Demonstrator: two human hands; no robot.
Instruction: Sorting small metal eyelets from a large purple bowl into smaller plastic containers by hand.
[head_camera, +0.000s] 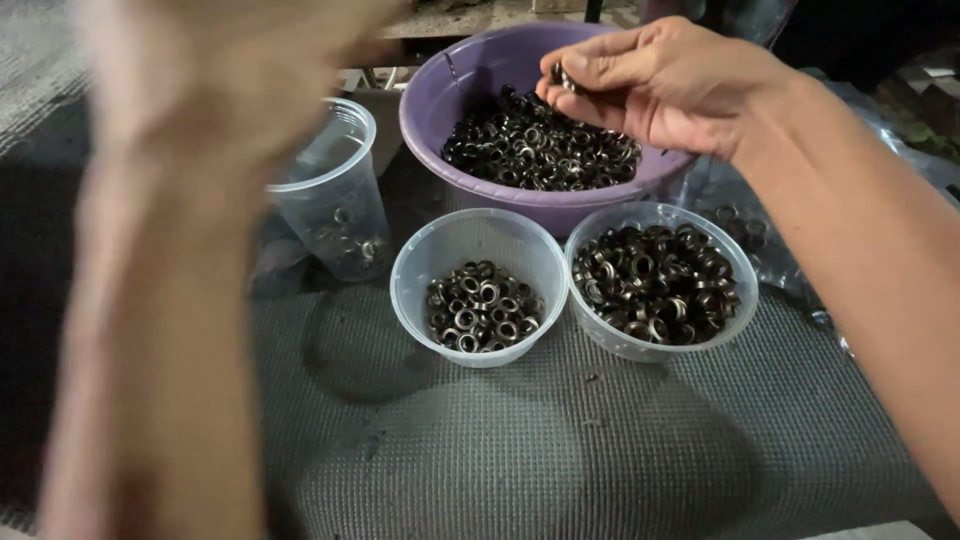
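Observation:
My right hand (660, 82) hovers over a purple basin (430, 85) holding a heap of small dark metal rings (540, 150); its fingers pinch a few rings (562, 75). My left hand (215, 70) is raised close to the camera at the upper left, blurred, so what it holds cannot be made out. In front of the basin stand two clear plastic tubs: the left one (478, 232) holds some rings, the right one (655, 216) is nearly full of them.
A clear plastic cup (335, 200) with a few rings at its bottom stands left of the basin. Crumpled clear plastic bags (760, 240) lie at the right. Everything rests on a grey woven mat (560, 450).

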